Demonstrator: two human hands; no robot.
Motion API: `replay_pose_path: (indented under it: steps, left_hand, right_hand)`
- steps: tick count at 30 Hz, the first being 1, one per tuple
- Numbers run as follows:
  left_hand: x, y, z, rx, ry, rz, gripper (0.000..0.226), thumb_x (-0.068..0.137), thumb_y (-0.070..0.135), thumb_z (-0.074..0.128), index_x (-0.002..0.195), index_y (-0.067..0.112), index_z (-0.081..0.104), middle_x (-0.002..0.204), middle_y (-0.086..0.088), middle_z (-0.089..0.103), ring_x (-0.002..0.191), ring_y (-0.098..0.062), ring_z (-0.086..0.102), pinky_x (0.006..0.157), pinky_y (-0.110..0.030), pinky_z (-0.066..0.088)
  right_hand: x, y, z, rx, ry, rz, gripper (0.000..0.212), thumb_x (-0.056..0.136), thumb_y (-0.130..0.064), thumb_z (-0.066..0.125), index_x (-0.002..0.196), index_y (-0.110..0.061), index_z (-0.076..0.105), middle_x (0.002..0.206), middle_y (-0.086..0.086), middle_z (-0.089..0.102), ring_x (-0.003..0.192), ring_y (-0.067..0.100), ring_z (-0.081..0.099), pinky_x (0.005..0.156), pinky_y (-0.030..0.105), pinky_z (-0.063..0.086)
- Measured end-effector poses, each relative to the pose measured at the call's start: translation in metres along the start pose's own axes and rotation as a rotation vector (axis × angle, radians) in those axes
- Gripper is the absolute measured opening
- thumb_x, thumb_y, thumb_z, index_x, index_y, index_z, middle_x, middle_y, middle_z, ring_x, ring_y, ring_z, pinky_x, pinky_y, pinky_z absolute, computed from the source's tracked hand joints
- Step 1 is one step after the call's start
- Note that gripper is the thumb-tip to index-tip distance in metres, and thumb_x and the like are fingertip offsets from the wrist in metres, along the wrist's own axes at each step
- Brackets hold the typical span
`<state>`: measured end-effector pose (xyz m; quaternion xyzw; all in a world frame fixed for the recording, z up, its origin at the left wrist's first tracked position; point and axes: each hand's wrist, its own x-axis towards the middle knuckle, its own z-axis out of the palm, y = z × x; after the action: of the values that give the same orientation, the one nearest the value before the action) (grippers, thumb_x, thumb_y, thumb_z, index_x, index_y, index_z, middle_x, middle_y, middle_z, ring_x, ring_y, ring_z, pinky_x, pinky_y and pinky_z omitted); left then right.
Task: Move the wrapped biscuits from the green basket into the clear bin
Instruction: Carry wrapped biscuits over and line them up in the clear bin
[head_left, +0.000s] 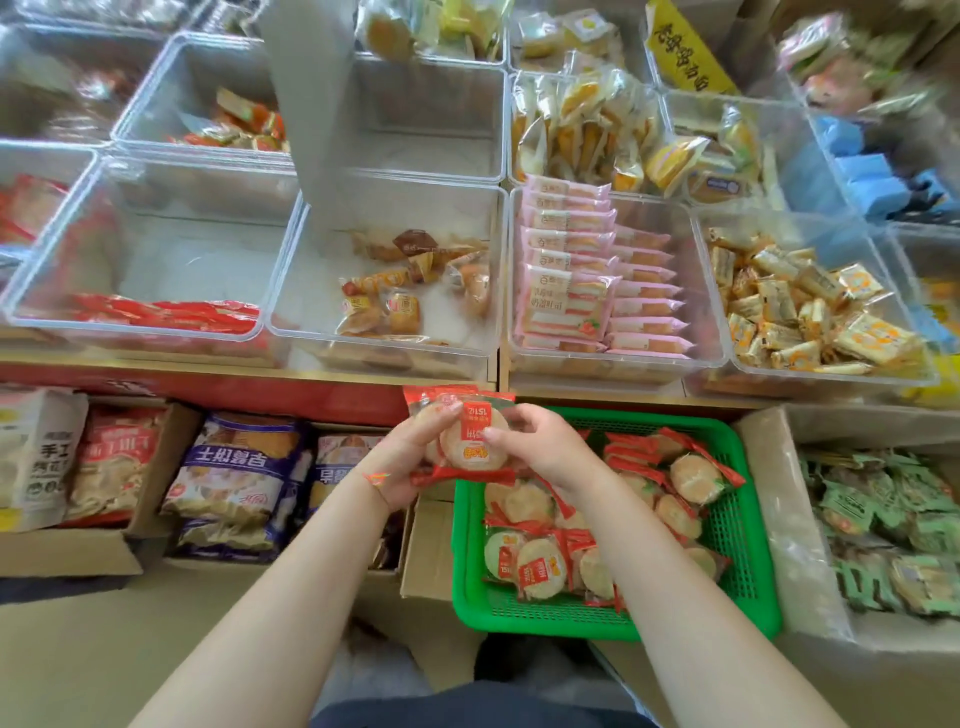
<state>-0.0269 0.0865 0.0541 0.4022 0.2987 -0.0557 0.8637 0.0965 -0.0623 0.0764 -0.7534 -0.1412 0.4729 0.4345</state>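
A small stack of red-and-clear wrapped round biscuits (462, 434) is held up between both hands, just left of the green basket's far corner. My left hand (410, 457) grips the stack from the left and below. My right hand (540, 447) pinches its right edge. The green basket (748, 545) sits low at the right, with several more wrapped biscuits (540, 566) lying loose in it. On the shelf above at the left, a clear bin (140, 218) has a row of the same red wrappers along its front wall.
More clear bins fill the shelf: brown pastries (410, 291), pink packs (587, 270), yellow packs (800, 306). Cardboard boxes with bagged snacks (239, 467) stand left of the basket, and a box of green packs (883, 519) stands right.
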Motion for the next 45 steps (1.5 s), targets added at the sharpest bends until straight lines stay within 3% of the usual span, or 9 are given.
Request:
replay_pose_path:
  steps: [6,10,16,19,23,28,33,38,45]
  left_hand:
    - [-0.059,0.054,-0.113,0.005,0.142,0.009,0.037,0.092,0.044,0.061,0.106,0.013,0.074,0.112,-0.019,0.070,0.098,-0.031,0.070,0.078,-0.040,0.060]
    - [-0.106,0.107,-0.213,0.112,0.277,0.010,0.034,0.085,0.046,0.067,0.090,0.015,0.078,0.102,-0.018,0.073,0.089,-0.030,0.071,0.087,-0.043,0.056]
    - [-0.138,0.162,-0.295,0.020,0.411,0.078,0.040,0.093,0.032,0.061,0.111,-0.003,0.067,0.114,-0.030,0.065,0.099,-0.037,0.063,0.101,-0.052,0.047]
    - [-0.142,0.177,-0.305,0.123,0.448,0.091,0.030,0.089,0.032,0.063,0.098,0.004,0.068,0.094,-0.025,0.065,0.070,-0.029,0.059,0.059,-0.034,0.046]
    - [-0.139,0.203,-0.322,0.338,0.484,0.162,0.019,0.083,0.027,0.071,0.099,0.017,0.067,0.086,-0.007,0.065,0.060,-0.015,0.056,0.039,-0.020,0.038]
    - [-0.128,0.249,-0.328,0.351,0.475,0.244,0.033,0.083,0.005,0.072,0.114,0.009,0.062,0.101,-0.012,0.068,0.083,-0.024,0.071,0.064,-0.041,0.061]
    - [-0.092,0.294,-0.343,0.766,0.630,0.481,0.019,0.077,0.006,0.065,0.092,0.018,0.065,0.083,-0.004,0.062,0.079,-0.022,0.062,0.065,-0.025,0.050]
    - [-0.036,0.296,-0.366,1.384,0.636,0.582,0.039,0.091,0.003,0.052,0.122,0.022,0.067,0.105,-0.010,0.056,0.093,-0.028,0.056,0.077,-0.034,0.047]
    - [0.012,0.282,-0.408,2.105,0.340,0.136,0.034,0.089,0.017,0.049,0.115,0.033,0.064,0.112,0.001,0.062,0.102,-0.021,0.061,0.093,-0.037,0.036]
  right_hand:
    - [0.017,-0.060,0.112,0.633,-0.032,0.005,0.049,0.089,-0.033,0.067,0.128,-0.004,0.060,0.122,0.018,0.067,0.109,0.030,0.065,0.092,0.046,0.054]
    - [0.028,-0.104,0.202,0.989,-0.118,0.033,0.043,0.090,-0.041,0.061,0.120,-0.013,0.070,0.115,0.010,0.070,0.091,0.022,0.071,0.065,0.032,0.059]
    - [0.043,-0.152,0.287,0.757,-0.081,-0.017,0.059,0.084,-0.008,0.067,0.140,-0.012,0.048,0.109,0.009,0.066,0.087,0.020,0.063,0.060,0.027,0.053]
    - [0.045,-0.161,0.294,0.682,-0.056,-0.029,0.061,0.078,-0.002,0.070,0.133,-0.021,0.052,0.113,0.009,0.067,0.088,0.019,0.065,0.062,0.027,0.049]
    - [0.056,-0.173,0.295,0.598,0.060,0.017,0.053,0.081,-0.002,0.071,0.130,-0.013,0.054,0.113,0.010,0.070,0.091,0.020,0.067,0.063,0.026,0.048]
    - [0.084,-0.192,0.301,0.654,0.213,0.052,0.042,0.083,-0.009,0.073,0.122,-0.008,0.059,0.104,0.011,0.073,0.083,0.017,0.067,0.061,0.026,0.042]
    - [0.131,-0.217,0.302,0.650,0.325,0.034,0.020,0.089,-0.022,0.069,0.109,-0.020,0.066,0.096,0.002,0.075,0.085,0.016,0.069,0.071,0.032,0.050]
    - [0.177,-0.231,0.304,0.613,0.280,0.040,0.021,0.096,-0.024,0.061,0.117,-0.024,0.060,0.106,0.005,0.073,0.093,0.022,0.072,0.066,0.035,0.058]
    - [0.229,-0.229,0.318,0.178,0.306,-0.037,0.034,0.096,-0.024,0.061,0.130,-0.029,0.054,0.114,-0.004,0.067,0.094,0.015,0.070,0.080,0.037,0.059]
